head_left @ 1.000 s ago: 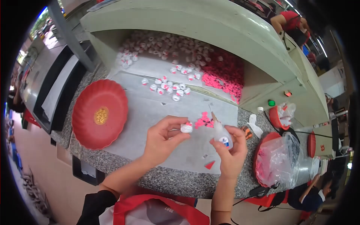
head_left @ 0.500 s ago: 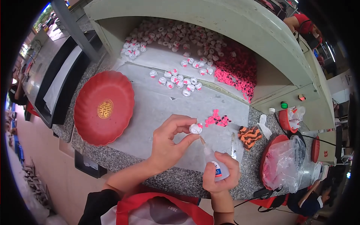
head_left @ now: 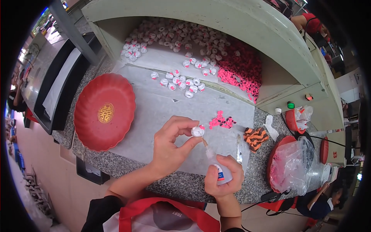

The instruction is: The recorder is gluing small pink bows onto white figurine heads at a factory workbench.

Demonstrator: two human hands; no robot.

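Between the thumb and fingers of my left hand (head_left: 170, 145) is a small round white figurine piece (head_left: 198, 130) with a pink spot on it. My right hand (head_left: 226, 176) grips a clear plastic glue bottle (head_left: 221, 170), tilted so that its thin brownish nozzle (head_left: 204, 142) points up at the underside of the white piece. Whether the tip touches the piece I cannot tell. Just beyond my hands, small pink pieces (head_left: 222, 120), some with dark parts, lie on white paper (head_left: 154, 106). Metal tweezers (head_left: 239, 149) rest right of the bottle.
A red scalloped tray (head_left: 121, 135) stands at left. White pieces (head_left: 178, 80) sit on the paper, with many more inside the shelf beside a pink heap (head_left: 239, 75). At right are a striped cloth (head_left: 256, 138), a red basket (head_left: 290, 119) and a plastic bag (head_left: 291, 166).
The whole view has shifted slightly. The white piece has turned in my left fingers, its pink spot now nearer the top. The glue bottle stays close beneath it.
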